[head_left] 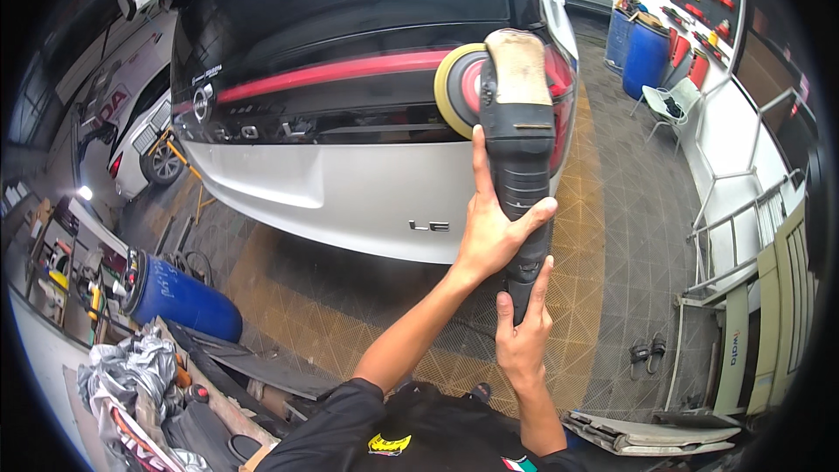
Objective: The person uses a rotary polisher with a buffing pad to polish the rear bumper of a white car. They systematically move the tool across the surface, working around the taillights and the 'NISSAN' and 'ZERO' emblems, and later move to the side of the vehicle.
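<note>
Both my hands are on a black car polisher (522, 157) with a tan cover over its head. My left hand (491, 232) grips the middle of its body, with the index finger stretched along the side toward the head. Lower down, my right hand (524, 341) closes round the rear end of the grip. The round yellow polishing pad (447, 100) stands on edge against or just in front of the car's glossy black rear panel, near the right tail light (562, 92); contact cannot be made out. Below that panel is the car's silver tailgate (376, 188).
A blue barrel (188, 301) lies at the left beside crumpled grey sheeting (131, 376). At the right stand a blue drum (647, 57), a pale chair (669, 100) and metal frames (734, 227). Sandals (647, 354) lie on the tiled floor. A white car (149, 144) is parked at left.
</note>
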Demonstrator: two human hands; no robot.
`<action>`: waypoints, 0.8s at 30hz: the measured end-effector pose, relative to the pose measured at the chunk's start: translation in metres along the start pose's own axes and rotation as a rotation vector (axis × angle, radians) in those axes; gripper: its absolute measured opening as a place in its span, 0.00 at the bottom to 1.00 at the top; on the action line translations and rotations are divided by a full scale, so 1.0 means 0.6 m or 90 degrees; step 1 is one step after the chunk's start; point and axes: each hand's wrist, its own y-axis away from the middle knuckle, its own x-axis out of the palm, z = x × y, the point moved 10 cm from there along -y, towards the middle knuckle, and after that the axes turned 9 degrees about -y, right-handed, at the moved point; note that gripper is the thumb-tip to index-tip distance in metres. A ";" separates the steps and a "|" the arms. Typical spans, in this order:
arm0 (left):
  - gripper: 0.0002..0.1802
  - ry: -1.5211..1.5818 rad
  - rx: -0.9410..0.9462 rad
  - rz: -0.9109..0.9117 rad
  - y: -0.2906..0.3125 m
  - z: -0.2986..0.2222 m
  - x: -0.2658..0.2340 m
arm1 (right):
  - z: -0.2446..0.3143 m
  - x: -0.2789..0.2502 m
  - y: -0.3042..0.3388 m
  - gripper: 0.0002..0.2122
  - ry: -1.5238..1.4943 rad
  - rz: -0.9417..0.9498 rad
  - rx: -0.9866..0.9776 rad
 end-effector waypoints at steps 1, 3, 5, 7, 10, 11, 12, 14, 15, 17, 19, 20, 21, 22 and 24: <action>0.69 -0.021 0.015 -0.020 0.001 0.003 -0.009 | 0.003 0.005 0.002 0.37 -0.001 -0.002 -0.006; 0.70 -0.064 0.047 -0.053 0.004 0.011 -0.027 | 0.007 0.016 0.006 0.37 0.013 -0.007 -0.010; 0.60 -0.091 0.046 -0.075 0.012 0.009 -0.045 | 0.007 0.029 0.015 0.37 0.045 -0.011 -0.005; 0.53 -0.127 0.071 -0.052 0.012 0.010 -0.062 | 0.007 0.049 0.025 0.37 0.059 -0.012 -0.010; 0.43 -0.068 0.006 -0.031 0.027 0.013 -0.099 | 0.022 0.085 0.038 0.37 0.088 -0.021 -0.030; 0.43 -0.065 -0.001 -0.025 0.029 0.013 -0.113 | 0.030 0.099 0.043 0.38 0.100 -0.025 -0.039; 0.41 -0.032 -0.012 -0.015 0.032 0.015 -0.126 | 0.034 0.114 0.048 0.38 0.093 -0.024 -0.030; 0.41 0.017 -0.012 0.029 0.028 0.026 -0.158 | 0.042 0.147 0.061 0.39 0.079 -0.025 -0.010; 0.42 0.048 -0.010 0.056 0.024 0.031 -0.168 | 0.049 0.161 0.065 0.39 0.091 -0.024 -0.020; 0.43 0.123 -0.048 0.084 0.030 0.036 -0.196 | 0.064 0.190 0.075 0.39 0.116 -0.023 -0.038; 0.43 0.161 -0.063 0.084 0.037 0.025 -0.230 | 0.085 0.218 0.080 0.40 0.140 -0.022 -0.074; 0.42 0.155 -0.070 0.091 0.038 0.025 -0.249 | 0.099 0.230 0.081 0.40 0.146 -0.015 -0.080; 0.40 0.155 -0.067 0.096 0.041 0.024 -0.267 | 0.112 0.243 0.084 0.40 0.152 -0.010 -0.083; 0.37 0.153 -0.085 0.091 0.046 0.025 -0.286 | 0.126 0.255 0.083 0.41 0.165 -0.015 -0.098; 0.32 0.148 -0.116 0.057 0.059 0.027 -0.331 | 0.142 0.284 0.082 0.42 0.131 0.021 -0.080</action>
